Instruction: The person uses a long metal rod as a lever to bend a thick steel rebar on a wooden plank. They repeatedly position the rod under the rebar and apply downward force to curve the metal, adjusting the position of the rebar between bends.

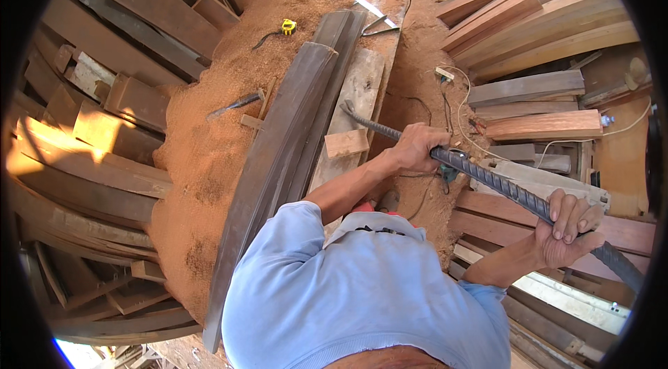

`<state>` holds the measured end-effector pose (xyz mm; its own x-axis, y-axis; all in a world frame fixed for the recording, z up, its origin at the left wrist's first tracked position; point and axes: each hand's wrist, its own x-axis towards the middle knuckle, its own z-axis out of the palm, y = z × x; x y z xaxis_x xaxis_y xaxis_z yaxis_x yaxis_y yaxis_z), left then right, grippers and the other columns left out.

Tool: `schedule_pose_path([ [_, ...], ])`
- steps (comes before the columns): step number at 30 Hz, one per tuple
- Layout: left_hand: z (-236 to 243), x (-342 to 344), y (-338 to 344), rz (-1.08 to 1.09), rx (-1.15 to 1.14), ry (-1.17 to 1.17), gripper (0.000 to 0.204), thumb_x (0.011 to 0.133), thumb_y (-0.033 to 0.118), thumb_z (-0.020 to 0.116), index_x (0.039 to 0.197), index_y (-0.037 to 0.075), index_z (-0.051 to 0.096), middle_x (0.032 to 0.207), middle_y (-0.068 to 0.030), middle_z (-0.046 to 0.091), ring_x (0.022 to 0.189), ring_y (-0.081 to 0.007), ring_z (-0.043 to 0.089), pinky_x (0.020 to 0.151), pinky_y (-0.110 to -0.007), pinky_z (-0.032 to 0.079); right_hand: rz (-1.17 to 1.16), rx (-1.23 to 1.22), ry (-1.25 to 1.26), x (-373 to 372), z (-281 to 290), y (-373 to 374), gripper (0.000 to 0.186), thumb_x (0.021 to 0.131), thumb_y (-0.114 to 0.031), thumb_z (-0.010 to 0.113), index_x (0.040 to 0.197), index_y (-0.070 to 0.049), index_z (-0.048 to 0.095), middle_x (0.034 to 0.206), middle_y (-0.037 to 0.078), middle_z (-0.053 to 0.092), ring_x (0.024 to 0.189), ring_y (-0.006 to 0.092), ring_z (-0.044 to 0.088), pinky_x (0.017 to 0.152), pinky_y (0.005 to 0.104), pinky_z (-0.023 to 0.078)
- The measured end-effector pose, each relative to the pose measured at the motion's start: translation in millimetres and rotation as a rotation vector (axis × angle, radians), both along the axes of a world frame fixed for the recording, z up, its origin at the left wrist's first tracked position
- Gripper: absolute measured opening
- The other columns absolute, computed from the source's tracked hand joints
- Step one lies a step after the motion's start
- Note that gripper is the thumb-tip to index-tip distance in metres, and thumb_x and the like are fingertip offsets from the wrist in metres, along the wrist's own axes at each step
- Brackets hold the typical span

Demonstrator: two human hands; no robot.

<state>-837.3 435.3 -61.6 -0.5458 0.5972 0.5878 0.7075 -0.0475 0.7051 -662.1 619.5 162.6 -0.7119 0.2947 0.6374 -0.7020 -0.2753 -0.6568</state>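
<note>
Both of my hands grip a long ribbed steel bar [504, 188] that slants from the middle of the view down to the lower right. My left hand [417, 147] is closed round it nearer its thin, bent tip. Farther down toward the thick end, the fingers of my right hand [567, 230] wrap the bar. The bent tip reaches over a pale weathered plank [358, 94], close to a small wood block [346, 143] lying there. Long dark planks [278, 115] lie side by side to the left of it.
Sawdust [198, 160] covers the ground, with a yellow tape measure [288, 26] and a dark-handled tool [236, 104] on it. A metal square [376, 12] lies at the planks' far end. Cords run near a power strip [444, 74]. Stacked timber [543, 17] lines both sides.
</note>
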Motion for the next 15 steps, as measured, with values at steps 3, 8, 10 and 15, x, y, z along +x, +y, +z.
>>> schedule_pose_path([
  [3,7.4,-18.3,-7.5,0.006,0.033,-0.004,0.026,0.069,0.011,0.077,0.071,0.01,0.051,0.067,-0.0082,0.055,0.066,-0.0355,0.059,0.058,-0.044,0.042,-0.012,0.077,0.018,-17.2,11.8,-25.5,0.04,0.099,-0.05,0.062,0.091,-0.012,0.053,0.057,-0.008,0.044,0.05,0.005,0.043,0.063,0.0271,0.039],
  [8,10.5,-42.1,-20.1,-0.033,0.02,-0.075,0.027,0.071,0.009,0.078,0.072,0.008,0.052,0.065,-0.0101,0.052,0.062,-0.0337,0.056,0.055,-0.041,0.041,-0.043,0.146,0.108,-41.4,14.2,-61.6,0.044,0.096,-0.056,0.063,0.096,-0.012,0.054,0.059,-0.008,0.046,0.053,0.0053,0.045,0.066,0.027,0.041],
  [10,8.1,-47.1,-21.6,-0.021,0.022,-0.12,0.029,0.071,0.017,0.079,0.069,0.01,0.052,0.061,-0.0116,0.052,0.06,-0.0378,0.055,0.053,-0.043,0.041,-0.064,0.174,0.099,-44.3,10.2,-67.2,0.046,0.096,-0.057,0.063,0.097,-0.012,0.054,0.06,-0.008,0.046,0.053,0.0053,0.046,0.066,0.0269,0.041],
  [15,3.3,-43.7,-31.5,0.022,0.002,-0.035,0.033,0.073,0.022,0.082,0.078,0.01,0.053,0.075,-0.0108,0.057,0.07,-0.0363,0.057,0.065,-0.045,0.044,-0.081,0.163,0.104,-30.8,0.9,-72.6,0.05,0.094,-0.061,0.061,0.098,-0.011,0.055,0.06,-0.008,0.045,0.053,0.0056,0.044,0.067,0.0279,0.041],
])
